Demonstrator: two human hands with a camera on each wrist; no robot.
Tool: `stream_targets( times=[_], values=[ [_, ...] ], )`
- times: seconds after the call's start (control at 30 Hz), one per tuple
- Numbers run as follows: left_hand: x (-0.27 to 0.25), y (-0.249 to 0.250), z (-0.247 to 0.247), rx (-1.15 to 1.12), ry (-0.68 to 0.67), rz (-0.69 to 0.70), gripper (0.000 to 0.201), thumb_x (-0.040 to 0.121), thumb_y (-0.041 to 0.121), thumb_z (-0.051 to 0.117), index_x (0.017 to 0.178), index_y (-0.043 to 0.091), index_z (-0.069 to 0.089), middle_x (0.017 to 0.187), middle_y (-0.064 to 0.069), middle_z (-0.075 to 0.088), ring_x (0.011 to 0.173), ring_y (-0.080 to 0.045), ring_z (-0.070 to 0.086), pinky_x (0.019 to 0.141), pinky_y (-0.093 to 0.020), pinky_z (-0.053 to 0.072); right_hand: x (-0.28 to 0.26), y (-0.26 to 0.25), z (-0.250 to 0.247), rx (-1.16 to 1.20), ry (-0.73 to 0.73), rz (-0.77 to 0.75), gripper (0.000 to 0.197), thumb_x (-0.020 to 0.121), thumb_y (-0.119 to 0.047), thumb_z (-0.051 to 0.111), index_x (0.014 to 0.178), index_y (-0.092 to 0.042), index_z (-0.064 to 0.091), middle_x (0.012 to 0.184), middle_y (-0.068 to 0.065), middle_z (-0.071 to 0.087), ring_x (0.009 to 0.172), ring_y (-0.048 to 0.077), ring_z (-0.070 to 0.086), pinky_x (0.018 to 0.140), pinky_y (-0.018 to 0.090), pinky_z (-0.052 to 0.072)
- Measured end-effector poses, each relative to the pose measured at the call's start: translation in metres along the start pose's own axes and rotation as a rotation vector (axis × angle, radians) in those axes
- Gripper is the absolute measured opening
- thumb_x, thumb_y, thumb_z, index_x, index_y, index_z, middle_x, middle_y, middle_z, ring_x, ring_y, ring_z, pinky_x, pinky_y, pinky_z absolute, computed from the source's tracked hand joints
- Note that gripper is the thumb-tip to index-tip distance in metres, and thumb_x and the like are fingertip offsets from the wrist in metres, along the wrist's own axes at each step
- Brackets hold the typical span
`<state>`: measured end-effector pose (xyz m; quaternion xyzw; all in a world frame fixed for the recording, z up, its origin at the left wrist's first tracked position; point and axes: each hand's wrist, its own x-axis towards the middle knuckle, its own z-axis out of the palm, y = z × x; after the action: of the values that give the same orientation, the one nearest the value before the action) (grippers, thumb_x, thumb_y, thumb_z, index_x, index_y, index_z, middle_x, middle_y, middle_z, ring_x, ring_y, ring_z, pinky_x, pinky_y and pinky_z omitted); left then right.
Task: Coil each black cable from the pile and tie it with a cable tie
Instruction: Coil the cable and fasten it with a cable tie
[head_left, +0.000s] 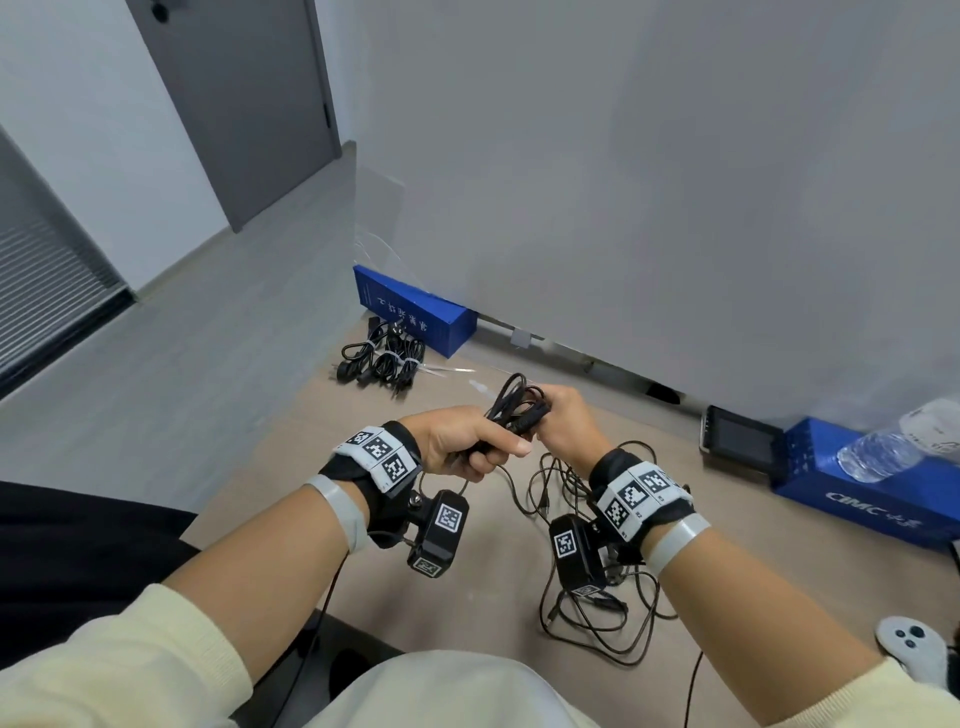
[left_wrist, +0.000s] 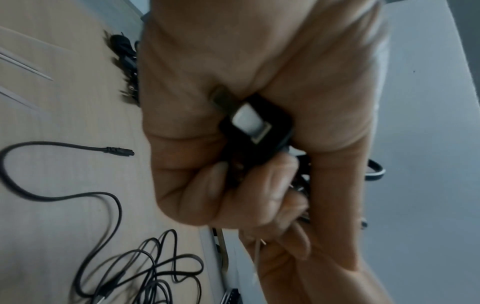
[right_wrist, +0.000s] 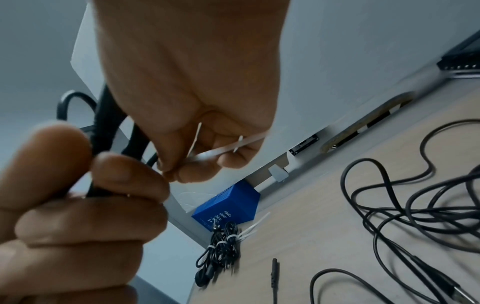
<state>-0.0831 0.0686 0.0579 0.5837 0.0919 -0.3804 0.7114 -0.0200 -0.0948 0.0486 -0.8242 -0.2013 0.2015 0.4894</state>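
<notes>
A coiled black cable (head_left: 515, 410) is held up over the wooden table (head_left: 467, 597) between both hands. My left hand (head_left: 483, 452) grips the coil's lower part in a fist; the left wrist view shows its plug (left_wrist: 250, 123) with a metal connector inside that fist. My right hand (head_left: 550, 415) holds the coil's upper end and pinches a white cable tie (right_wrist: 228, 148) in its curled fingers. Loose black cables (head_left: 587, 597) lie in a tangle under my right wrist. Several tied bundles (head_left: 384, 358) lie at the far left of the table.
A blue box (head_left: 415, 317) stands behind the tied bundles, with spare cable ties (head_left: 452, 370) beside them. At the right are a second blue box (head_left: 872, 493), a plastic bottle (head_left: 898, 447), a black device (head_left: 737, 436) and a grey controller (head_left: 909, 644). A grey partition backs the table.
</notes>
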Motion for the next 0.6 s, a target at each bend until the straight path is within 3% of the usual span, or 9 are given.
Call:
stream_targets(
  times=[0.1, 0.2, 0.3, 0.37, 0.47, 0.6],
  values=[
    [-0.007, -0.002, -0.006, -0.008, 0.009, 0.020, 0.007, 0.088, 0.013, 0.067, 0.095, 0.014, 0.064, 0.060, 0.002, 0.043, 0.044, -0.005, 0.033, 0.047, -0.018, 0.023, -0.007, -0.004, -0.001, 0.076, -0.079, -0.059, 0.020, 0.092, 0.009, 0.057, 0.100, 0.001, 0.073, 0.081, 0.023, 0.067, 0.059, 0.011, 0.051, 0.055, 0.019, 0.043],
    [-0.013, -0.003, -0.011, 0.000, 0.076, 0.088, 0.005, 0.094, 0.009, 0.062, 0.098, 0.011, 0.061, 0.060, 0.001, 0.044, 0.043, -0.006, 0.033, 0.047, -0.021, 0.022, -0.013, -0.001, -0.001, 0.081, -0.147, -0.035, 0.014, 0.096, 0.002, 0.058, 0.100, 0.002, 0.071, 0.070, 0.010, 0.059, 0.054, 0.006, 0.049, 0.056, 0.017, 0.042],
    [-0.013, -0.003, -0.010, 0.013, 0.153, 0.129, 0.010, 0.092, 0.008, 0.062, 0.089, 0.016, 0.057, 0.060, 0.001, 0.045, 0.045, -0.007, 0.032, 0.048, -0.022, 0.020, -0.014, 0.001, 0.002, 0.068, -0.180, -0.024, 0.012, 0.097, -0.004, 0.059, 0.093, 0.003, 0.068, 0.068, 0.004, 0.058, 0.054, 0.005, 0.051, 0.056, 0.015, 0.042],
    [-0.013, -0.003, -0.009, 0.021, 0.203, 0.130, 0.012, 0.091, 0.006, 0.061, 0.100, 0.013, 0.057, 0.061, 0.001, 0.046, 0.046, -0.009, 0.034, 0.048, -0.022, 0.023, -0.014, 0.002, 0.002, 0.053, -0.174, -0.006, 0.013, 0.097, -0.009, 0.061, 0.091, 0.000, 0.068, 0.068, 0.002, 0.059, 0.056, 0.009, 0.052, 0.058, 0.018, 0.043],
    [-0.012, -0.007, -0.012, -0.003, 0.340, 0.105, 0.029, 0.090, 0.005, 0.058, 0.118, 0.011, 0.061, 0.060, 0.002, 0.047, 0.047, -0.009, 0.037, 0.046, -0.021, 0.027, -0.015, -0.001, -0.001, 0.028, -0.155, 0.054, 0.010, 0.096, -0.008, 0.064, 0.100, -0.002, 0.069, 0.069, 0.005, 0.062, 0.057, 0.013, 0.053, 0.057, 0.019, 0.046],
    [-0.012, -0.014, -0.017, 0.021, 0.441, 0.068, 0.030, 0.090, 0.004, 0.057, 0.116, 0.012, 0.066, 0.058, 0.002, 0.047, 0.045, -0.009, 0.037, 0.049, -0.023, 0.026, -0.019, -0.013, -0.011, 0.102, -0.150, 0.035, 0.007, 0.095, -0.004, 0.062, 0.101, -0.002, 0.065, 0.077, 0.008, 0.072, 0.061, 0.015, 0.064, 0.063, 0.022, 0.047]
  ],
)
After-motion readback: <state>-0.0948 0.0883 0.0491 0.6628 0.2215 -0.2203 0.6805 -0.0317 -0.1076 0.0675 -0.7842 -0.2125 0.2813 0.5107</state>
